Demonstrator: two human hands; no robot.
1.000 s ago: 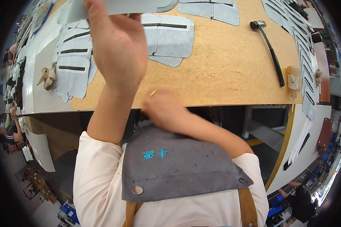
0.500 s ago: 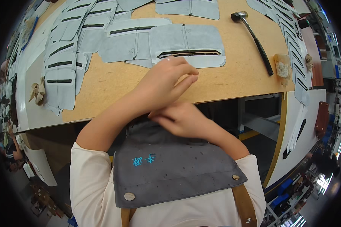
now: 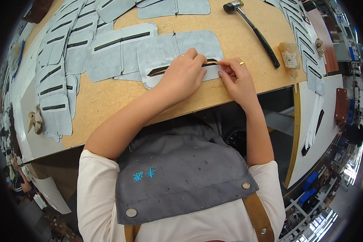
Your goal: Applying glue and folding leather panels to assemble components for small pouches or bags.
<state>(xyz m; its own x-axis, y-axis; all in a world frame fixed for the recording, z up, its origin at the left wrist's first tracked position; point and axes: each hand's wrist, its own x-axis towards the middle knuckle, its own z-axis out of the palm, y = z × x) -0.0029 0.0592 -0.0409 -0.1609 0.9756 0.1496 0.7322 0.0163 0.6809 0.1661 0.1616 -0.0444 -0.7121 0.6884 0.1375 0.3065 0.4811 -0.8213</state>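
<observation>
A pale grey panel (image 3: 159, 44) with a long black-edged slot (image 3: 161, 71) and a white backing strip lies near the table's front edge. My left hand (image 3: 185, 74) rests over the middle of the slot, its fingers curled and pressed together on the black edging. At the slot's right end, my right hand (image 3: 237, 76), with a ring on one finger, has its thumb and fingers bent together at the panel's edge. Whatever is between those fingertips is too small to make out. The left hand covers part of the slot.
Overlapping grey panels (image 3: 54, 84) with black strips cover the left side. More panels (image 3: 306, 48) line the right edge. A rubber-headed hammer (image 3: 254, 32) lies beyond my right hand, beside a whitish block (image 3: 289, 56). A crumpled tan cloth (image 3: 35, 121) sits at left.
My hands, crossed near the table's edge before, have separated. The right hand has swung out to the panel's right end, while the left has come down onto the slot. The view has shifted slightly.
</observation>
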